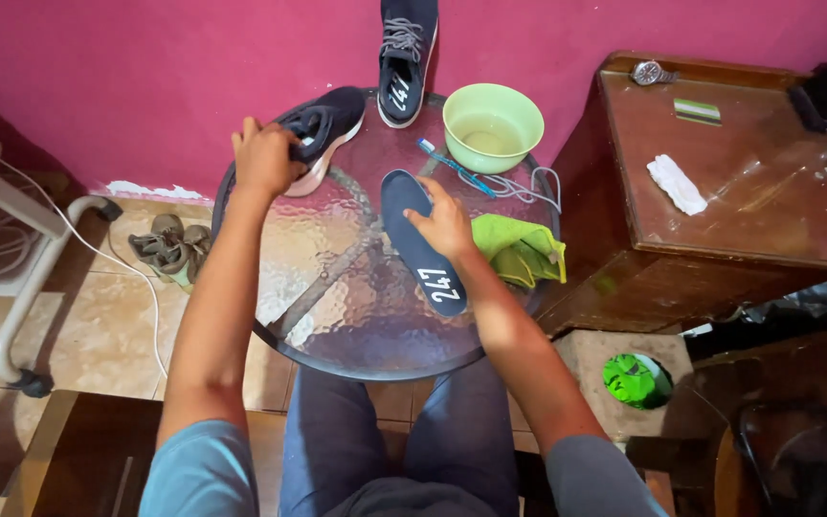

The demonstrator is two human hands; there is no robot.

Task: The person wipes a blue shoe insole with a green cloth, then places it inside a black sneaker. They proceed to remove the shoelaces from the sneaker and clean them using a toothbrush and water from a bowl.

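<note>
My left hand (263,156) grips the heel of a dark navy sneaker (327,124) lying at the back left of a round glass table (337,316). My right hand (444,222) rests on a dark insole (412,251) lying flat near the table's middle. A second navy sneaker (404,57) with grey laces leans against the pink wall at the far edge. A green bowl (492,124) holding liquid stands at the back right, with a blue toothbrush (452,166) and white laces (524,187) beside it. A yellow-green cloth (521,249) is bunched by my right wrist.
A brown wooden cabinet (748,220) stands right of the table, carrying a wristwatch (650,72), a folded white cloth (678,184) and a small green card (698,111). Olive shoes (169,246) and a white metal frame (21,287) are on the tiled floor at left.
</note>
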